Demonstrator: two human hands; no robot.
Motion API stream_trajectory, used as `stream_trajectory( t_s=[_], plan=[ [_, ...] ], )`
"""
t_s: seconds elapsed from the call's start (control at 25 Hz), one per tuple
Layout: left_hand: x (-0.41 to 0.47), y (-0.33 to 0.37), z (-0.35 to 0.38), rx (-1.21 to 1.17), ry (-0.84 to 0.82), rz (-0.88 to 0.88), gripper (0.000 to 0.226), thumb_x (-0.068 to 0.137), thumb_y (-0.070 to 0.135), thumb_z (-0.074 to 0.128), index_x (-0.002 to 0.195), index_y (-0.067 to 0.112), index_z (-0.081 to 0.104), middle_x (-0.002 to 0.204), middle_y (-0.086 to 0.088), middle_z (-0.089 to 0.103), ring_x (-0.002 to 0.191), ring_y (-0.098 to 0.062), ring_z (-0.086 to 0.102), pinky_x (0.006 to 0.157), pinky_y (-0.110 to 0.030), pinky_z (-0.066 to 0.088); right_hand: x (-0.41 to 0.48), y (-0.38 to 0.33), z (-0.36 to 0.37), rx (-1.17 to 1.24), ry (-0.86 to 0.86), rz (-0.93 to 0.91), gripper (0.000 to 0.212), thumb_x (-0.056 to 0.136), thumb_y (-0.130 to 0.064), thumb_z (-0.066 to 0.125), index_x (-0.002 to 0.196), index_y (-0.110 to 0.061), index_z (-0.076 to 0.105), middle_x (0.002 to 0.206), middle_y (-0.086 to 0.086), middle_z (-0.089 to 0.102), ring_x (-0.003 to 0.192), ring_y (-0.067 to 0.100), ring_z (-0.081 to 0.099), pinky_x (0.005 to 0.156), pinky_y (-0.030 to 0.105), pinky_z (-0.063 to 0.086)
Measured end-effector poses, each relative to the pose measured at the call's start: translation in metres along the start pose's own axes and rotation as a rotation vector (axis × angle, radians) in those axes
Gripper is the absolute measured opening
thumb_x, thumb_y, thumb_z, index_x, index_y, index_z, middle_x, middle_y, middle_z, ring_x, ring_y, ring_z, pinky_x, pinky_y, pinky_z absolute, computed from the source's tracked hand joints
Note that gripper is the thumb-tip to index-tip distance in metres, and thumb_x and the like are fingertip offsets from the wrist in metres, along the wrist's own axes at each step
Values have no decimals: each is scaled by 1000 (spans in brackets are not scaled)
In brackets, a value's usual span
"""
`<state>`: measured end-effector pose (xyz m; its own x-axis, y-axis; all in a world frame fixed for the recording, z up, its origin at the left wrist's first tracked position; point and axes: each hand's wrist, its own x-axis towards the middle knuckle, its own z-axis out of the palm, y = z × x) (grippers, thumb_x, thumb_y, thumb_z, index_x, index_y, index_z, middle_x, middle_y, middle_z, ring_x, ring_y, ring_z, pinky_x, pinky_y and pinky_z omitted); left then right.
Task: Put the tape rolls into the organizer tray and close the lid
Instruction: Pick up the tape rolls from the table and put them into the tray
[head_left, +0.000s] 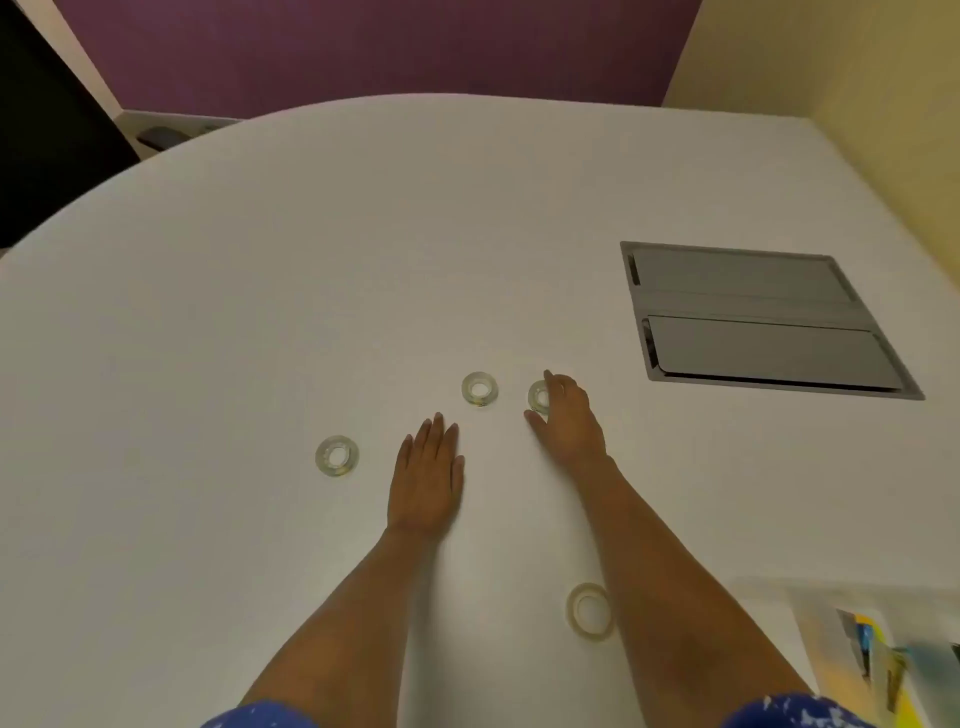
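**Four clear tape rolls on a table, one in the right hand's grasp**

On the white rounded table (208, 312), the leftmost clear ring-shaped tape roll (336, 455) lies flat, apart from both hands. The left hand (428, 475) rests palm-down with fingers straight and together, holding nothing. Just beyond it lies the middle clear tape roll (479, 388). The right hand (569, 415) curls thumb and fingers round the grasped clear tape roll (538, 396). The near clear tape roll (589, 611) lies just left of the right forearm. Far right sits a grey rectangular hatch panel (753, 312). Near right is the translucent organizer tray (810, 639), blurred, and its lid position cannot be told.

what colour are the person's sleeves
Blue with white flecks: the sleeves show at the bottom edge of the head view.
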<state>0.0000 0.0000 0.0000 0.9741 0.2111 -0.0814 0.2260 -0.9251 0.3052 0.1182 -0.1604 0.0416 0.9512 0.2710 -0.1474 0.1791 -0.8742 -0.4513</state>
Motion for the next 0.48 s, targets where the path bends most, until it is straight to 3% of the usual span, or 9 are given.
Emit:
stream_trajectory(
  t_s=[0.2,0.48],
  plan=[
    [-2,-4,10,-7,35,1,51,103,30,23,152,19,15,162,-1,8,150,-16,5,122,-32,0,8,1,3,-102,-19,-17,55,96,-28,52,146,-14,33,148,6,36,135,23,36,104,38,43],
    [-16,1,-1,-1,-25,-10,51,103,30,21,152,20,14,162,0,7,150,-14,4,123,-33,1,-14,-2,-11,-24,66,6,50,94,-23,57,140,-13,40,142,6,41,131,23,40,95,39,49]
  ],
)
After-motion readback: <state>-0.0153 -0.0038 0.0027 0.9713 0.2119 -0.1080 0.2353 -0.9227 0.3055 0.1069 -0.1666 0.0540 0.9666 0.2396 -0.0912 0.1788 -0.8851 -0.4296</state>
